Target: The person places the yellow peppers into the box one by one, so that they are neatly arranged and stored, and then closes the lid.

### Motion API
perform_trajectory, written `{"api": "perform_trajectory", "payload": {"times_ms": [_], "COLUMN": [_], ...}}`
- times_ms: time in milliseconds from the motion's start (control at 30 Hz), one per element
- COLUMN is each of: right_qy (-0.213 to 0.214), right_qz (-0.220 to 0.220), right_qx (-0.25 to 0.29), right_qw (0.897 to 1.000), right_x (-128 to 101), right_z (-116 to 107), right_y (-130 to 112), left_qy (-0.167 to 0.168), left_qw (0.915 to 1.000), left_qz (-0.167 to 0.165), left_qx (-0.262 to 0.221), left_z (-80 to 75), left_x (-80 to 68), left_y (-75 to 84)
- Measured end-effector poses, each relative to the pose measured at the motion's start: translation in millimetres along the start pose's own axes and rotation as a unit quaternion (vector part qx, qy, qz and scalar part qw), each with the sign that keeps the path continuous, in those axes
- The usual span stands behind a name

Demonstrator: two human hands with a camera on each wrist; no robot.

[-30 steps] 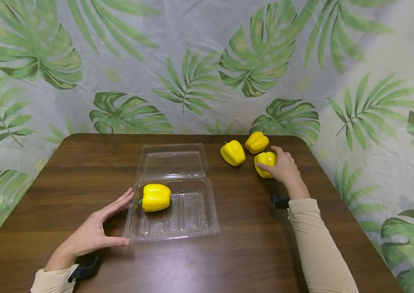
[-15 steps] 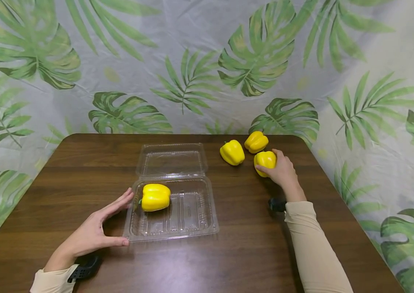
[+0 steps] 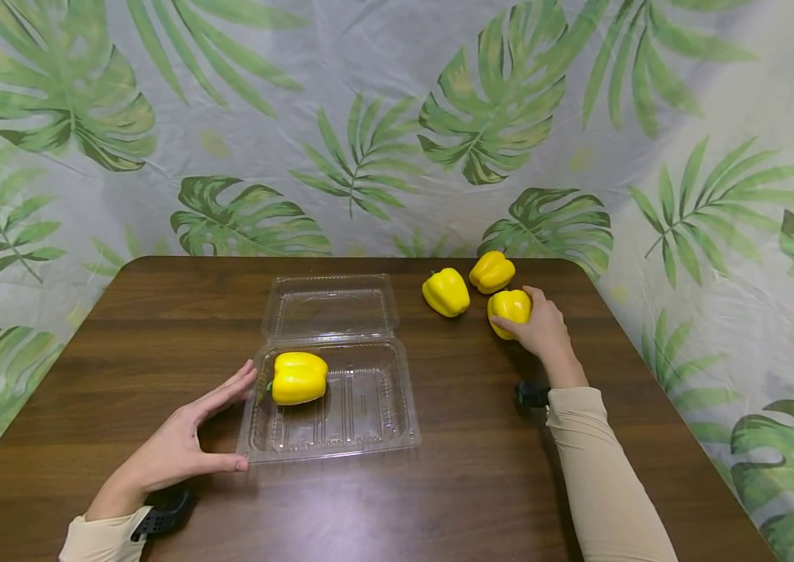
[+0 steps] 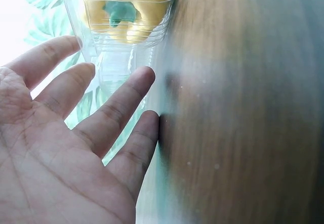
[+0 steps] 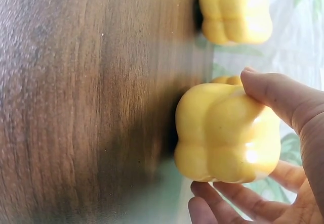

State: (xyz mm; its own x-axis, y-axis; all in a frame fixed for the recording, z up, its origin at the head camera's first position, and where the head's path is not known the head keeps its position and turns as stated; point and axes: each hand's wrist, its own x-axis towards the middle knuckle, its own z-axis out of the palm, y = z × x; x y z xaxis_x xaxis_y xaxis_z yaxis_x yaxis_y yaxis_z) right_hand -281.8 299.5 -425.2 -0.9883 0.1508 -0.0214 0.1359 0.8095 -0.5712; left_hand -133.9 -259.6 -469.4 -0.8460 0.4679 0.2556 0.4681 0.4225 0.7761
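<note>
A hinged clear plastic container point(image 3: 368, 406) lies with its lid folded back, one yellow bell pepper point(image 3: 300, 378) on its side in the left part. At its left edge is my left hand point(image 3: 179, 445), thumb and fingers spread and fairly straight, fingertips at the rim. The left wrist view shows the palm point(image 4: 61, 158) and the pepper's green stem through the plastic wall. Over at the right, my right hand point(image 3: 544, 332) grips another yellow bell pepper point(image 5: 228, 133) on the table, thumb on one side and fingers on the other. The hand hides part of that pepper.
Two more yellow bell peppers stand close by: one point(image 3: 446, 293) to the left of the gripped one, one point(image 3: 492, 272) just behind it. The dark wooden table point(image 3: 340, 515) ends at a leaf-patterned cloth point(image 3: 368, 140). The container's lid point(image 3: 329, 308) lies toward the back.
The right hand has shifted slightly left and closed in around the pepper, its fingers drawing nearer the far side. The left hand and the container have stayed put.
</note>
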Motion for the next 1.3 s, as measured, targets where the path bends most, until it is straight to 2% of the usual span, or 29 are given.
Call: {"api": "perform_trajectory", "payload": {"times_ms": [633, 1067, 1300], "right_qy": [0.010, 0.011, 0.002], "right_qz": [-0.023, -0.044, -0.062], "right_qx": [0.011, 0.020, 0.015], "right_qw": [1.000, 0.999, 0.998], "right_x": [-2, -1, -5], "right_z": [-9, -16, -19], "right_y": [-7, -13, -22], "left_qy": [-0.005, 0.001, -0.004], "left_qw": [0.9998, 0.9999, 0.9997], "left_qz": [0.020, 0.009, 0.025], "left_qx": [-0.001, -0.007, -0.003], "left_z": [-1.4, 0.2, -0.9], "left_x": [0.9, 0.7, 0.2], "left_y": [6.4, 3.9, 5.0]}}
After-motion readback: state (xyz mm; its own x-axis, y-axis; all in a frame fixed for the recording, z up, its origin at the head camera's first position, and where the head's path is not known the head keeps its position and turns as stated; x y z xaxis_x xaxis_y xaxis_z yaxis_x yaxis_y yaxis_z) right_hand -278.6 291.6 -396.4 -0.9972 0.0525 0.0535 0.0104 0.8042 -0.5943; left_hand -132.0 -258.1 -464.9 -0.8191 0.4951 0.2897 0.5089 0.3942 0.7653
